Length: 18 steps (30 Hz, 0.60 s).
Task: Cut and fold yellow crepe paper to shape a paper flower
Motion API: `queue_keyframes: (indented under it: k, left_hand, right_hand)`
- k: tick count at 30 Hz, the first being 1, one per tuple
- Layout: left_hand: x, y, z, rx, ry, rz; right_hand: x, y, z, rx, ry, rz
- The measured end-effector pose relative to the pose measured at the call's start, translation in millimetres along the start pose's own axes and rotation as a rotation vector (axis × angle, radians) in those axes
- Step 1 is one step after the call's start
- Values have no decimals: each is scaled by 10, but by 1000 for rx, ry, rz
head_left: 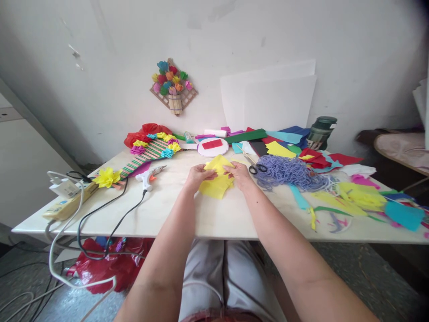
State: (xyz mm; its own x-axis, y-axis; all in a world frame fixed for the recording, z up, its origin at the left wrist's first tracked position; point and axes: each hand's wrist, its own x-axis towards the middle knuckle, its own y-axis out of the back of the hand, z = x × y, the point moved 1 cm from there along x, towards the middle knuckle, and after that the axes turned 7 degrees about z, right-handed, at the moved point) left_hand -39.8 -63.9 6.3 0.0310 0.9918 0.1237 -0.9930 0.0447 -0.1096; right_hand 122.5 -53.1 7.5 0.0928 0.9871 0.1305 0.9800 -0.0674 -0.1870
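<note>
Between my hands, above the middle of the table, is a piece of yellow crepe paper (219, 164). My left hand (198, 175) pinches its left edge, and my right hand (241, 173) pinches the right edge. Just beneath lies more yellow crepe paper (214, 190); whether it is a separate piece I cannot tell. Behind my hands sits a white oval piece (203, 152) with a red paper rectangle (212, 144) on it. Black-handled scissors (257, 169) rest to the right of my right hand, against a heap of purple yarn (291, 172).
A white glue gun (146, 179) and a power strip (67, 203) with trailing cords are on the left, near a flower-trimmed stick craft (147, 154). Coloured paper scraps (362, 197) cover the right side. A dark green jar (321, 133) stands at the back right.
</note>
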Motion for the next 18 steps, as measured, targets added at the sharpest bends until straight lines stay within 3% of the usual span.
queue_keyframes:
  k: [7, 12, 18]
  left_hand:
    - [6, -16, 16, 24, -33, 56]
    - [-8, -22, 44, 34, -87, 35]
    - [-19, 3, 52, -7, -51, 38]
  right_hand:
    - [-5, 3, -5, 12, -16, 18]
    - [-6, -3, -12, 22, -11, 27]
    - [-20, -29, 1, 1, -13, -43]
